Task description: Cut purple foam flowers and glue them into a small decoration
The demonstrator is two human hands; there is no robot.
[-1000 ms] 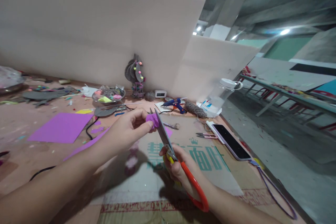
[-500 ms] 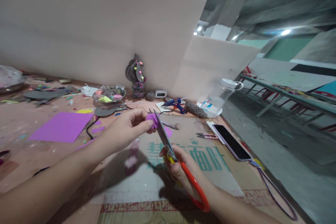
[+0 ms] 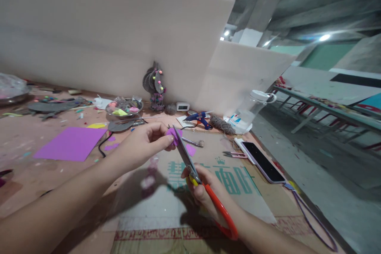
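Note:
Between the thumb and fingers of my left hand point(image 3: 154, 139) is a small purple paper piece point(image 3: 176, 136). My right hand point(image 3: 205, 190) grips a pair of scissors point(image 3: 218, 210) with red and yellow handles, its blades pointing up and away. The blades lie against the right side of the purple piece; whether they are biting into it I cannot tell. Another purple scrap point(image 3: 191, 150) rests on the table just behind the blades. Over to the left lies a purple sheet point(image 3: 70, 143), with smaller purple scraps beside it.
A blue hot glue gun point(image 3: 199, 117), grey yarn point(image 3: 222, 124) and a clear jug point(image 3: 252, 107) stand at the back. On the right are thread snips point(image 3: 235, 154) and a phone point(image 3: 263, 162). Left of centre sits a metal dish point(image 3: 124, 111) of coloured bits. A pale panel point(image 3: 119, 39) rises behind.
Very little differs. The scissors have shifted slightly against the purple piece, their blades looking closer together; both hands stay in nearly the same place.

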